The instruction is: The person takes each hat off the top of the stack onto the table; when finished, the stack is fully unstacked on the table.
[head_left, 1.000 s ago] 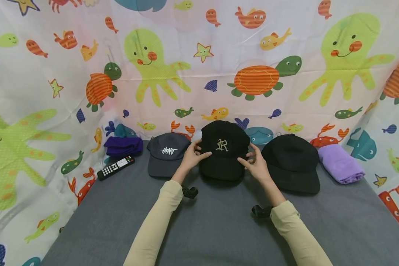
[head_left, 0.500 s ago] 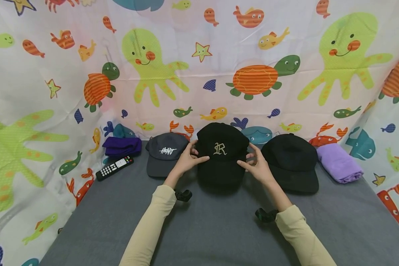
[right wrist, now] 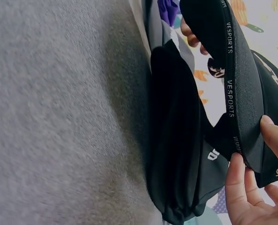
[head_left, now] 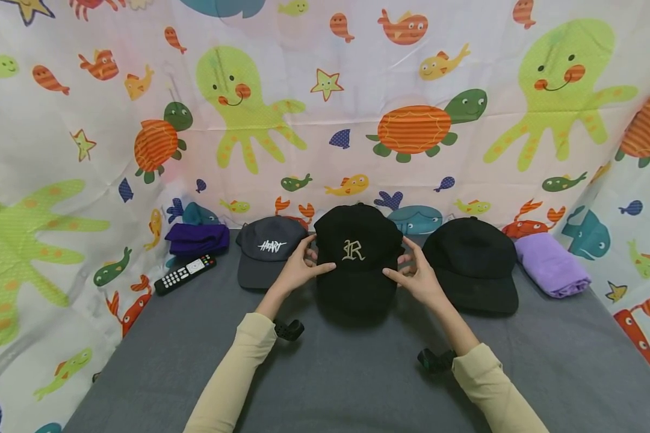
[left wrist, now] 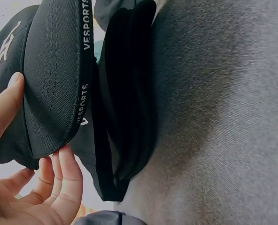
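Both hands hold a black baseball cap (head_left: 353, 249) with a gold letter R on its front. The left hand (head_left: 300, 267) grips the cap's left side, thumb on top near the brim seam and fingers beneath. On the other side the right hand (head_left: 418, 273) grips it the same way. Along the brim's edge, white VESPORTS lettering shows in the left wrist view. Under the held cap, a gap apart from its brim, more black caps (right wrist: 176, 136) rest on the table; in the head view the held cap mostly hides them.
To the left stand a dark grey cap (head_left: 271, 255) lettered HEART, a remote control (head_left: 185, 274) and a folded purple cloth (head_left: 197, 239). A plain black cap (head_left: 471, 264) and a folded lilac cloth (head_left: 554, 265) lie right. A sea-animal curtain (head_left: 303, 150) hangs behind the grey table (head_left: 352, 385).
The R cap has come slightly down and left in the head view, with both hands still gripping its sides. The other caps and cloths have stayed put.
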The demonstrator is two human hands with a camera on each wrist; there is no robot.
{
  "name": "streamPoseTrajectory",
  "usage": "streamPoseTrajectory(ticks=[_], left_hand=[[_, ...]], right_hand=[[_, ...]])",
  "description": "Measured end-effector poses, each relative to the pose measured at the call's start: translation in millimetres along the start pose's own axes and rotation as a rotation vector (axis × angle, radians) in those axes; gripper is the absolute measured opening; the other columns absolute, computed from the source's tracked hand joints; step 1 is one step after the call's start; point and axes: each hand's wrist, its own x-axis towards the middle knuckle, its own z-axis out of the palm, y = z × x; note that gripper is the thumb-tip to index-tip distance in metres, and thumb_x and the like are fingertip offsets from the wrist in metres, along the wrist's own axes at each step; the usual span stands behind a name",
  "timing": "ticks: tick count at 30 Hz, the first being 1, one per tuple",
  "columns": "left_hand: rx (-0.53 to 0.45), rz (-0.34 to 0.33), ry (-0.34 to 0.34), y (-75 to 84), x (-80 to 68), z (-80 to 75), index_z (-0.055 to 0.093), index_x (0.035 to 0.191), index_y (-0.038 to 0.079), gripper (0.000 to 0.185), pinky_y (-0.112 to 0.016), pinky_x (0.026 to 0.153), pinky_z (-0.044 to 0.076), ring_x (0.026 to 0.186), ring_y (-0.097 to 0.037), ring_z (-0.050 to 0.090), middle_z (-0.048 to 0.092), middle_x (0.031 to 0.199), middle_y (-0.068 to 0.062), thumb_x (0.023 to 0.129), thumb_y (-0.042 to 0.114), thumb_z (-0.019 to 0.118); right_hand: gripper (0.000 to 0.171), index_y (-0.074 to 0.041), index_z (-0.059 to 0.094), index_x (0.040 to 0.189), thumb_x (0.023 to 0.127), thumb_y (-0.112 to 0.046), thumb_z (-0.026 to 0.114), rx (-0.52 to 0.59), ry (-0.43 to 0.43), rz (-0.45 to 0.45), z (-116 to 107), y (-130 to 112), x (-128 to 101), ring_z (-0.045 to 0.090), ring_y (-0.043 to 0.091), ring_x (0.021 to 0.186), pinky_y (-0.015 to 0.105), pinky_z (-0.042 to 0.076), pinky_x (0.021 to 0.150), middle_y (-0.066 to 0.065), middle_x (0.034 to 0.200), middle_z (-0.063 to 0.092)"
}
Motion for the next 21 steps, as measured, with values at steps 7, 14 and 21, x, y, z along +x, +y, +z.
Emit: streamPoseTrajectory(ticks=[7, 14, 21], left_hand=[[0.030, 0.017, -0.025, 25.1, -21.5, -6.2, 0.023, 0.146, 0.012, 0.083, -0.027, 0.059, 0.042, 0.072, -0.023, 0.051, 0.047, 0.105, -0.021, 0.081, 0.023, 0.073], [0.030, -0.002, -0.015, 5.8, -21.4, -10.1, 0.022, 0.146, 0.021, 0.088, -0.033, 0.061, 0.048, 0.073, -0.020, 0.055, 0.048, 0.104, -0.014, 0.077, 0.031, 0.076], [-0.034, -0.066, -0.064, -8.2, -24.0, -20.6, 0.017, 0.147, 0.026, 0.097, -0.053, 0.071, 0.051, 0.067, -0.018, 0.060, 0.046, 0.099, -0.008, 0.073, 0.036, 0.079]], right_hand=[[0.085, -0.015, 0.013, 0.149, 0.084, -0.018, 0.069, 0.048, -0.008, 0.005, 4, -1, -3, 0.060, 0.018, 0.074, 0.049, 0.052, 0.065, 0.019, 0.107, 0.045], [0.089, -0.022, 0.008, 0.149, 0.084, -0.018, 0.069, 0.058, -0.032, -0.005, 10, -7, -10, 0.060, 0.017, 0.069, 0.048, 0.052, 0.062, 0.018, 0.105, 0.044], [0.091, -0.022, 0.005, 0.149, 0.084, -0.018, 0.069, 0.098, -0.100, -0.026, 13, -16, -13, 0.060, 0.016, 0.067, 0.048, 0.052, 0.063, 0.018, 0.103, 0.043]])
